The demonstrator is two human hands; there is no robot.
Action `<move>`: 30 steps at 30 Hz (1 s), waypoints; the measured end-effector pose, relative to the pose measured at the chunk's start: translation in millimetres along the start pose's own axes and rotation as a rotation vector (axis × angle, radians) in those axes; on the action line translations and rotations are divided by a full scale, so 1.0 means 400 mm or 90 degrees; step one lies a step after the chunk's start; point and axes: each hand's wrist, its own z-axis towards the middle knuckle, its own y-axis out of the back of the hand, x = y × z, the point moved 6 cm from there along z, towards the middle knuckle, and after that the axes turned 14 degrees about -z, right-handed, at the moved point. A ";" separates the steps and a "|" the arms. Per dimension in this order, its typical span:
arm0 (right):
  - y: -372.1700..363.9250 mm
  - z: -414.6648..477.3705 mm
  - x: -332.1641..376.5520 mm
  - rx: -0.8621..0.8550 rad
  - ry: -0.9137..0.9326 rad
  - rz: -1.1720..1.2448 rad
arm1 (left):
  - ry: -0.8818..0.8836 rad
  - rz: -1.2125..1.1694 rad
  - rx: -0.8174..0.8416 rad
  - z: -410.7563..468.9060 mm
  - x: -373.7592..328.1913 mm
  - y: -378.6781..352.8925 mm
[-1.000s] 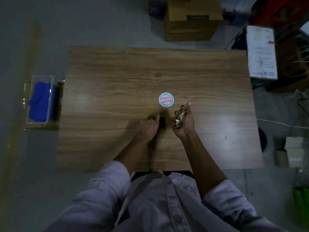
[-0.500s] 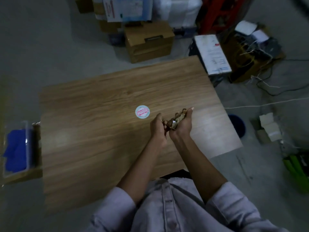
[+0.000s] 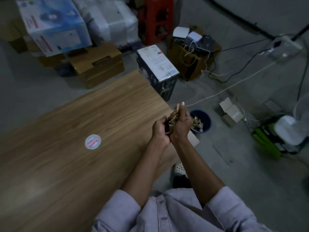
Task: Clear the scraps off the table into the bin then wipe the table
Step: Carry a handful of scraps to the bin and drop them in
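scraps (image 3: 174,114) sit bunched btwn yr left hand (image 3: 160,130) & right hand (image 3: 182,125), both curled round them, over the right edge of the table (image 3: 83,118). move fully over the blue bin (image 3: 209,126) on the floor b4 opening, low so nothing scatters.

The table (image 3: 70,124) is light brown with a streaky wood grain. The round sticker (image 3: 93,141) has a pale blue rim and pink bands, possibly lettering, too blurred to read. The scraps (image 3: 175,113) are tan and golden. The bin (image 3: 207,127) is dark blue. The shirt (image 3: 167,215) is pale lilac-grey, and the shoe (image 3: 179,168) is white with dark dots. The floor (image 3: 234,164) is plain grey. The crate (image 3: 157,19) is red, the cardboard box (image 3: 98,64) brown, the printed box (image 3: 155,59) white-topped with dark blue sides
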 end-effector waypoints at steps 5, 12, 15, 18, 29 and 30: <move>0.164 0.246 0.020 -0.014 0.009 -0.067 | -0.033 0.043 0.023 0.179 0.171 -0.186; 0.404 0.671 0.048 -0.061 -0.055 -0.059 | -0.058 0.116 0.003 0.490 0.457 -0.458; 0.470 0.811 0.068 -0.073 -0.082 -0.028 | -0.017 0.099 0.012 0.575 0.539 -0.567; 0.522 0.926 0.038 -0.112 -0.121 -0.011 | 0.004 0.054 -0.018 0.692 0.597 -0.601; 0.667 1.304 -0.383 -0.171 -0.305 0.038 | 0.086 0.084 -0.127 1.201 0.790 -0.430; 0.675 1.334 -0.423 -0.169 -0.320 0.046 | 0.088 0.096 -0.124 1.251 0.803 -0.404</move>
